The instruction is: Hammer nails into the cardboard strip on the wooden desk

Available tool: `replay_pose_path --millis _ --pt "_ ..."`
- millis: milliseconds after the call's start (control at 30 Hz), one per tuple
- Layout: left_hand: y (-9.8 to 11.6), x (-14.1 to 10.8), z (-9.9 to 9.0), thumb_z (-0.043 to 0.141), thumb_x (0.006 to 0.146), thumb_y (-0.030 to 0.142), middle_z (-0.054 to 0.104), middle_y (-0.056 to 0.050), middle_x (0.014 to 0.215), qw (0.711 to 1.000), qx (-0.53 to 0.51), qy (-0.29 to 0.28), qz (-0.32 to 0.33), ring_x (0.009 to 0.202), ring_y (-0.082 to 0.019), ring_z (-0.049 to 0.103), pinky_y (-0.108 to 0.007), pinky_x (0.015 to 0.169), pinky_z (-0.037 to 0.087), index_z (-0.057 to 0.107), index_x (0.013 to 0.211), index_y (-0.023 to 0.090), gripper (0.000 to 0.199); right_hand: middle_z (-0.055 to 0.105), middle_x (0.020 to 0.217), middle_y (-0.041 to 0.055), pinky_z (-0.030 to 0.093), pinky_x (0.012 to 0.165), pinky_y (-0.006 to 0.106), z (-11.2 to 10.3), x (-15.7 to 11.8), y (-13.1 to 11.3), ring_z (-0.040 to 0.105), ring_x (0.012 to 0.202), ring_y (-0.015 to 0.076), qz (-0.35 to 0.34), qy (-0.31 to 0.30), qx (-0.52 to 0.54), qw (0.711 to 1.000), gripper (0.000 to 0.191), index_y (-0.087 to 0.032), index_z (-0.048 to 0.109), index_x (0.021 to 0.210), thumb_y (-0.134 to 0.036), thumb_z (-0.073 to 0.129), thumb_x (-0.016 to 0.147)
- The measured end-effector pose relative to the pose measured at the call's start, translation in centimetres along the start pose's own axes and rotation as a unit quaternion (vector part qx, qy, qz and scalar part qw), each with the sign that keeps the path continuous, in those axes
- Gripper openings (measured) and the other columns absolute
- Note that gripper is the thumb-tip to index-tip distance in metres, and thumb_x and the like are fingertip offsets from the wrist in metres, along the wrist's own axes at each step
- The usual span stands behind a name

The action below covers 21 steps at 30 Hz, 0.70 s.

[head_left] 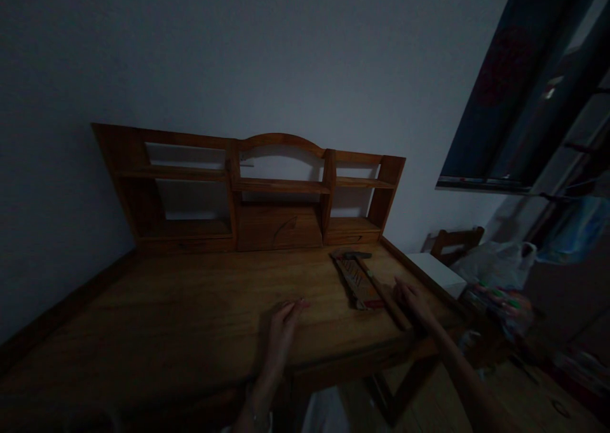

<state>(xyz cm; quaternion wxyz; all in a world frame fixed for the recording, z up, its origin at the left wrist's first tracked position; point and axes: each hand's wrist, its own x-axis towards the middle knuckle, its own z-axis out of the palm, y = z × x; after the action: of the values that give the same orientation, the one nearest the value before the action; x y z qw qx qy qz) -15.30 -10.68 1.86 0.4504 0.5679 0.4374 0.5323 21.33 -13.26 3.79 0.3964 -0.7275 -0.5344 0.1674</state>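
Hammer [382, 291] on a brown packet [352, 279], on my bench [190, 293].
My left hand [283, 322] half-curls; my right hand [410, 298] curls loosely beside it. Whether either holds anything, I can't tell. A firm grip should steady it.

Dark window [500, 96], wooden chair [460, 237], plastic bag [498, 262]

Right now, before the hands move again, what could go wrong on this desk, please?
The hammer lies with its handle end near the front edge of the desk, so a bump from the right hand close by might knock it off. It also lies across the crumpled packet; pulling that could drag the hammer along. And the light is dim, so small things may be missed.
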Motion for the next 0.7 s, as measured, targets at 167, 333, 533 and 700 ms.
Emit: replay_pose_path --millis 167,333,533,700 --pt "0.1 -0.5 -0.3 0.056 0.077 0.051 0.072 -0.008 0.102 0.996 -0.068 0.007 -0.053 0.105 -0.026 0.062 -0.04 0.101 0.041 0.073 0.092 0.016 0.042 0.057 0.061 0.0025 0.039 0.049 0.025 -0.3 0.2 0.7 0.052 0.054 0.0153 0.008 0.012 0.04 0.999 0.063 -0.017 0.056 0.074 -0.075 0.031 0.079" --pt "0.2 -0.7 -0.3 0.059 0.075 0.053 0.072 -0.008 0.097 0.997 -0.053 0.01 -0.046 0.102 -0.026 0.062 -0.037 0.099 0.043 0.074 0.083 0.016 0.041 0.065 0.076 0.006 0.046 0.067 0.027 0.8 0.3 0.3 0.06 0.076 0.0213 -0.006 0.001 0.047 0.999 0.052 -0.016 0.061 0.078 -0.067 0.051 0.073" --pt "1.4 -0.7 0.0 0.061 0.072 0.057 0.071 -0.009 0.091 0.997 -0.042 0.005 -0.061 0.096 -0.026 0.063 -0.034 0.093 0.047 0.073 0.073 0.017 0.042 0.067 0.071 0.0065 0.044 0.062 0.027 2.1 0.5 -0.7 0.063 0.073 0.0232 0.033 -0.004 -0.094 0.995 0.036 -0.017 0.063 0.076 -0.053 0.06 0.071" --pt "1.7 -0.9 -0.1 0.057 0.073 0.062 0.071 -0.009 0.09 0.997 -0.045 0.003 -0.068 0.095 -0.024 0.063 -0.033 0.094 0.047 0.073 0.073 0.018 0.047 0.068 0.068 0.0076 0.042 0.056 0.025 0.9 2.8 -1.5 0.063 0.067 0.0218 0.064 -0.07 -0.104 0.99 0.028 -0.017 0.062 0.067 -0.044 0.068 0.064"
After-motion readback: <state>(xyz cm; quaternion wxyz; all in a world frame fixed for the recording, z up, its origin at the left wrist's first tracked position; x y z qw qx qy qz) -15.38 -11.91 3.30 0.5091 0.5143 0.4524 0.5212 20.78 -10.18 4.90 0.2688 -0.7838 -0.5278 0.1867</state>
